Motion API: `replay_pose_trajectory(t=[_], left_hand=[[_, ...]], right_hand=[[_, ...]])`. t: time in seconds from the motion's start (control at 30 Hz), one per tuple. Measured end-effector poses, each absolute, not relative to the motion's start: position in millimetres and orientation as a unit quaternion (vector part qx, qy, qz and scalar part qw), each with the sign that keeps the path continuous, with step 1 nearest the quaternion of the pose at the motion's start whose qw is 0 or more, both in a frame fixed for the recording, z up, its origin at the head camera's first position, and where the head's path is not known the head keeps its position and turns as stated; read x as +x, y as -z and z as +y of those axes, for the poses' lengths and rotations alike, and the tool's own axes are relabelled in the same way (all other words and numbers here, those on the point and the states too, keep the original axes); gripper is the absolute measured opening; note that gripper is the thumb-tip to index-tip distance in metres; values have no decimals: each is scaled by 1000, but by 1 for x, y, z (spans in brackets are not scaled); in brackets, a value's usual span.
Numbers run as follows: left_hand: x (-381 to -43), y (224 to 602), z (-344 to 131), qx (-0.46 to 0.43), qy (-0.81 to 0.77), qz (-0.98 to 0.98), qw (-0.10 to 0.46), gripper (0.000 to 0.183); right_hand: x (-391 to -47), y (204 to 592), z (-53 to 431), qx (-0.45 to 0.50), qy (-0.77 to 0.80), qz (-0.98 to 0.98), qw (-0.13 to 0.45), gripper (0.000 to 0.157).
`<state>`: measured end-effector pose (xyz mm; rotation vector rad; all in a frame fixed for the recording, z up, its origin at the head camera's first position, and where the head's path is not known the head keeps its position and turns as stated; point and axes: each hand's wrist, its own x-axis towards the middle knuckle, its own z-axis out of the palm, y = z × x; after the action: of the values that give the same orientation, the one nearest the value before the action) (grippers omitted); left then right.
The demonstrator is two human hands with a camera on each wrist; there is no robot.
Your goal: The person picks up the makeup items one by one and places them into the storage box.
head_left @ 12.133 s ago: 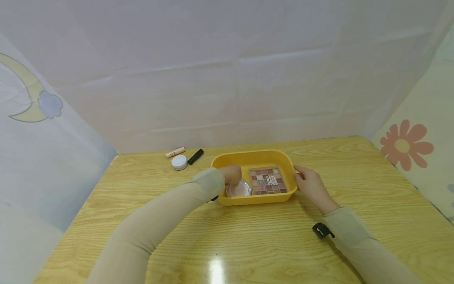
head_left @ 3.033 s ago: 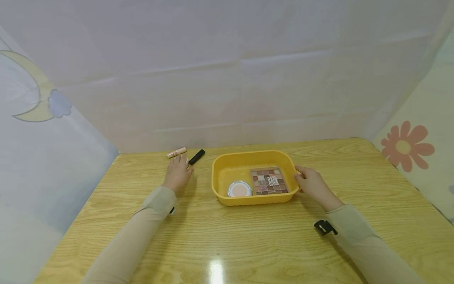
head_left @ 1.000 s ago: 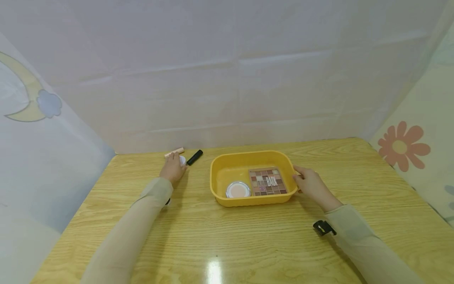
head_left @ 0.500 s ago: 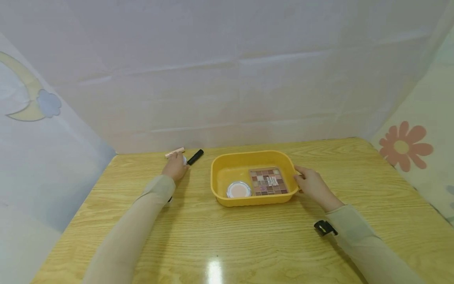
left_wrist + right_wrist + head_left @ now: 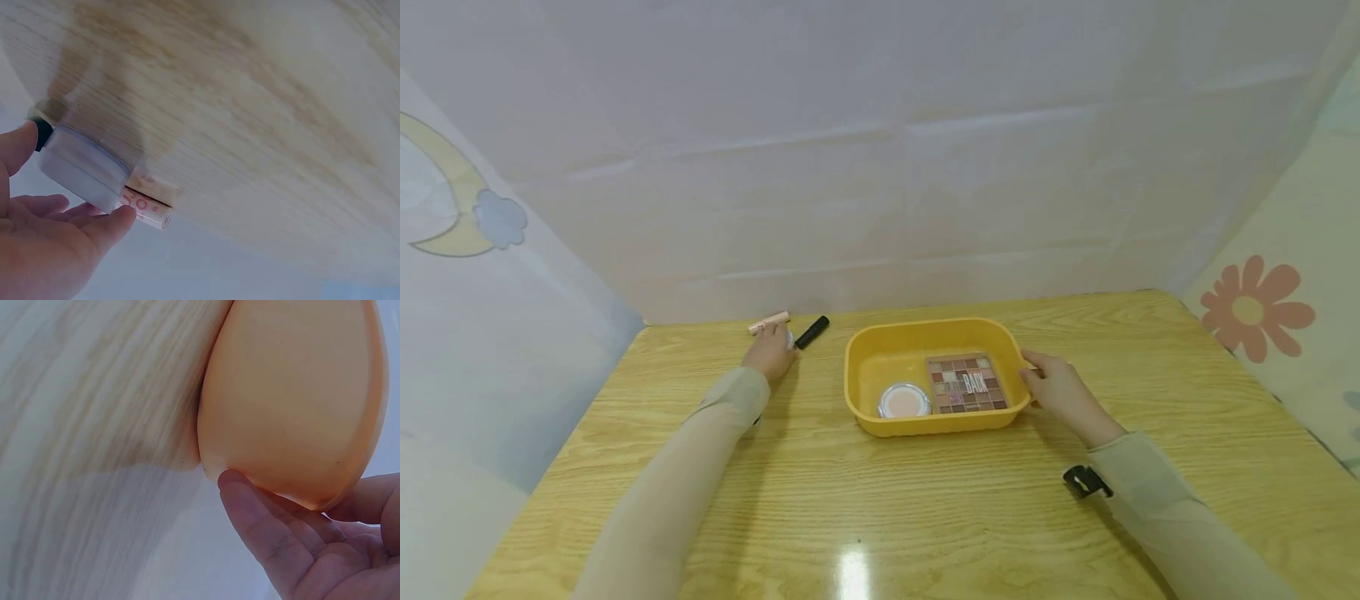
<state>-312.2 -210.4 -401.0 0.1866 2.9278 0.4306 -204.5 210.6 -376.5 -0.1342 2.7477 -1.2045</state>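
At the back left of the table, my left hand [image 5: 767,354] holds a small white round jar [image 5: 81,169], thumb on one side and fingers on the other. In the head view the hand covers most of the jar. A pale pink printed tube [image 5: 769,322] lies just behind it, and a black tube [image 5: 812,332] lies to its right. My right hand [image 5: 1063,396] grips the right end of a yellow tray [image 5: 940,425], its thumb at the rim and fingers against the outer wall. Inside the tray are a round powder compact [image 5: 904,402] and an eyeshadow palette [image 5: 967,383].
The wooden table [image 5: 865,500] ends at a pale cloth backdrop [image 5: 895,208] close behind the tubes. Fabric with a moon print hangs at the left, and a flower print [image 5: 1249,310] is at the right.
Earlier my left hand was inside the tray at the compact; it has since moved left to the white jar. Over the last second it barely moves. The right hand stays at the tray.
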Motion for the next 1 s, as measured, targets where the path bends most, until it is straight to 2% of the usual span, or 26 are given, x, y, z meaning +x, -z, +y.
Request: replay_pose_trajectory(t=[0.27, 0.53, 0.7, 1.0], left_hand=[[-313, 402, -212, 69, -118, 988, 71, 51], [-314, 400, -211, 42, -146, 984, 88, 53], [-314, 400, -211, 38, -168, 982, 75, 60], [-312, 401, -214, 25, -227, 972, 58, 47]], right_hand=[[-204, 376, 210, -46, 402, 912, 65, 49], [-204, 377, 210, -50, 402, 912, 65, 49], [-204, 377, 211, -48, 400, 913, 67, 49], [-204, 377, 211, -47, 396, 915, 67, 49]])
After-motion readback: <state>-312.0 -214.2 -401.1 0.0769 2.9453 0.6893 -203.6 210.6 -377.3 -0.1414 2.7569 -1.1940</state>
